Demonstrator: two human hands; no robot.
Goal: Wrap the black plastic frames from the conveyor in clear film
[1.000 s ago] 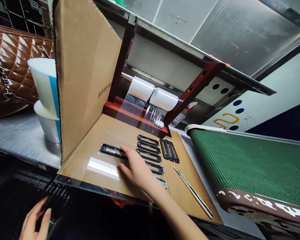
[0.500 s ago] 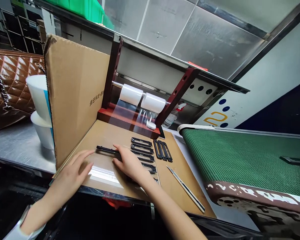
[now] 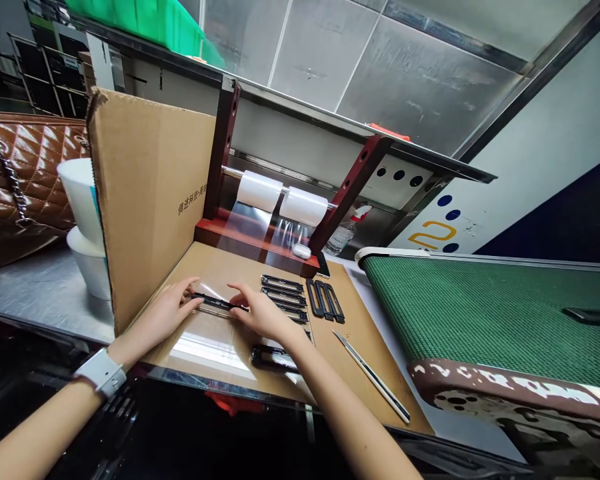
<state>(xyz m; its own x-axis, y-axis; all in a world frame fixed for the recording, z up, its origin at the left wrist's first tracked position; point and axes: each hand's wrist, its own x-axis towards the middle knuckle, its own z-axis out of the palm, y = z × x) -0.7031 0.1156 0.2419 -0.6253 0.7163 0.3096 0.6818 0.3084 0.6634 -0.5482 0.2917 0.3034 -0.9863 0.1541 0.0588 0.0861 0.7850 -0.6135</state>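
Observation:
A long black plastic strip part [image 3: 219, 303] lies on a clear film sheet [image 3: 215, 337] on the cardboard work surface [image 3: 365, 333]. My left hand [image 3: 167, 312] pinches the strip's left end. My right hand [image 3: 257, 312] grips its right end, fingers curled over it. Several more black strip parts [image 3: 285, 295] lie in a row just right of my right hand, and another one [image 3: 275, 358] lies under my right forearm.
Two white film rolls [image 3: 283, 198] hang on a red stand behind. An upright cardboard wall [image 3: 150, 193] stands left, with white cups [image 3: 83, 220] and a brown quilted bag [image 3: 25, 180] beyond. A metal blade tool [image 3: 373, 377] lies right; a green conveyor belt [image 3: 480, 313] runs past it.
My left hand came up from below the table edge and took the strip's left end. My right hand shifted onto its right end. The view tilted up slightly.

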